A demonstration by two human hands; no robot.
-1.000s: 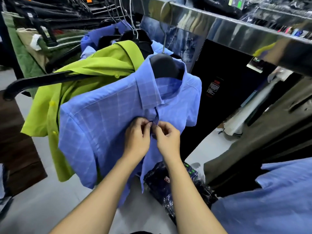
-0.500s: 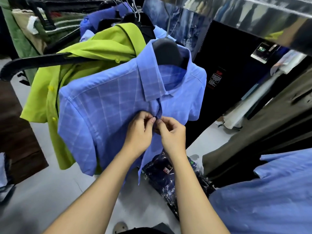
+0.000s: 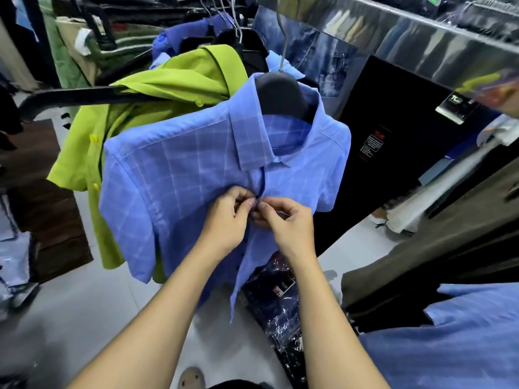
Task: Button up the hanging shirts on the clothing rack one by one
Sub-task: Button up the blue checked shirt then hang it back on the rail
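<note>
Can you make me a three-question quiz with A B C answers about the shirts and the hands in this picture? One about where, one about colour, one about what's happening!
1. Where do the hands meet on the blue shirt?
A. at a sleeve
B. at the front opening below the collar
C. at the bottom hem

2. What colour is the shirt hanging just behind it?
A. lime green
B. red
C. white

3. How is the blue shirt's front below the hands?
A. buttoned shut
B. hanging open
C. tucked in

Answers:
1 B: the left hand and right hand pinch the front edges just under the collar.
2 A: the green shirt has yellow buttons.
3 B: the front flap hangs loose there.
</note>
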